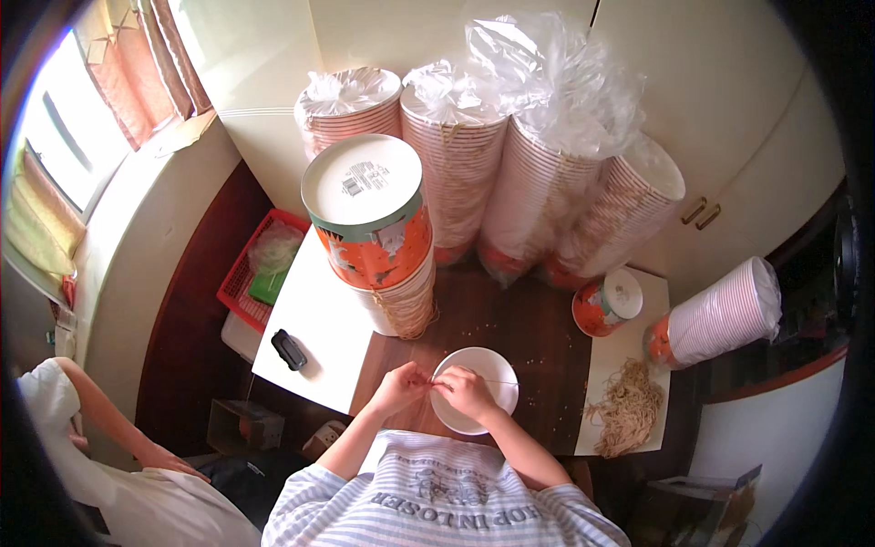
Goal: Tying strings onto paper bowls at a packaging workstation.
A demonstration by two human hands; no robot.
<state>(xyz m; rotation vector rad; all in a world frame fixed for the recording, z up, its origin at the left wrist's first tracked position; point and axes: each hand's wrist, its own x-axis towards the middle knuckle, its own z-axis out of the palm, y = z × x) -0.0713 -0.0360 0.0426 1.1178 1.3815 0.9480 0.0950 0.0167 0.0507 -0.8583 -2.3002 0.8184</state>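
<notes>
The left hand (401, 387) and right hand (466, 392) are pinched tight, thin string (499, 381) seemingly held and worked, gentle care likely needed next.

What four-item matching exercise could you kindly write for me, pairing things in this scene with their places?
Things:
1. White bowl
2. Straw-coloured tangle
3. Small black object
4. Red basket

Places:
A. On the white left panel of the table
B. Around a bright green item, toward the window side
C. Beneath the right hand
D. On the white right panel of the table

Right pairs: 1-C, 2-D, 3-A, 4-B
</notes>
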